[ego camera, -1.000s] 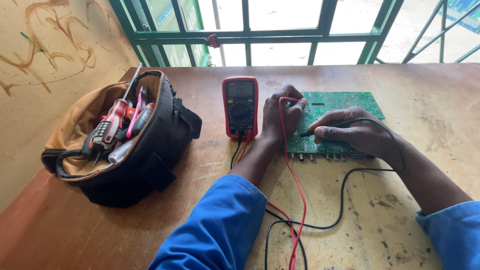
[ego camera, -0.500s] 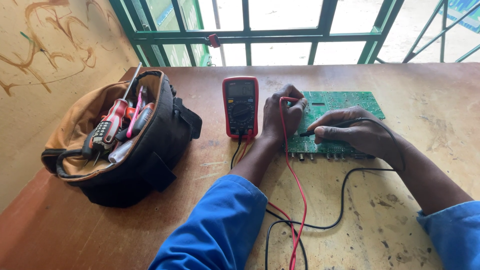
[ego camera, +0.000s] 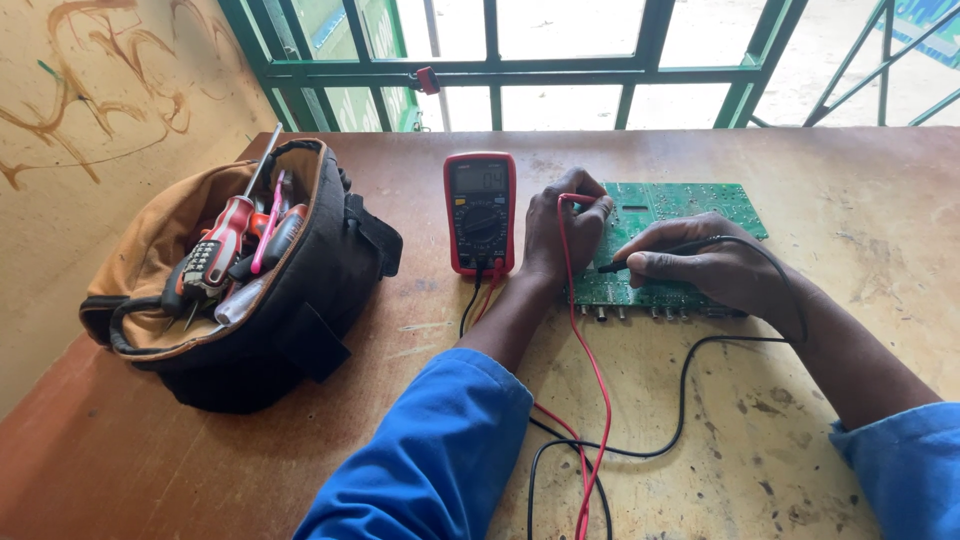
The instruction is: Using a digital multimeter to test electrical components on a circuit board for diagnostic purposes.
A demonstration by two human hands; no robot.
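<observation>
My left hand (ego camera: 562, 228) is pinching the thin red wire probe (ego camera: 572, 205) and my right hand (ego camera: 705, 265) is gripping the thin black wire probe (ego camera: 612, 266), both touching the flat green circuit board (ego camera: 690, 200).

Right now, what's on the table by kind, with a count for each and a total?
Multimeter: 1
Green circuit board: 1
Test leads: 2, red lead in left hand, black lead in right hand
Tool bag: 1
Total: 5

My left hand (ego camera: 560, 228) hides the red probe tip; my right hand (ego camera: 712, 264) covers part of the green circuit board (ego camera: 690, 200). The multimeter (ego camera: 480, 212) screen is too small for me to read.
</observation>
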